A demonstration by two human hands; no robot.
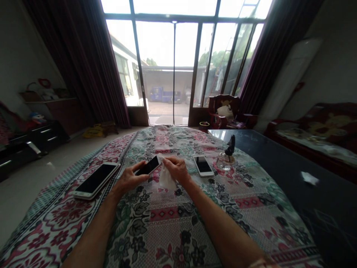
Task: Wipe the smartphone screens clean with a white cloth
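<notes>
The left hand point(129, 179) pinches a phone point(147, 166) in its fingers — dark screen up, long axis slanting away rightward — while the right hand point(177, 169) pinches a white cloth point(166, 179) at its far end.

The tablecloth point(173, 219) is printed with flowers in pink, red, green, black and white, and banded with striped borders; the held phone point(148, 166) is shown black, the wipe point(166, 178) white; the large phone point(96, 179) and the small phone point(203, 165) are framed in white around dark screens; the curtains point(92, 63) are coloured deep maroon; the table top point(279, 160) is seen glossy black; the figurine point(230, 146) is black
</notes>
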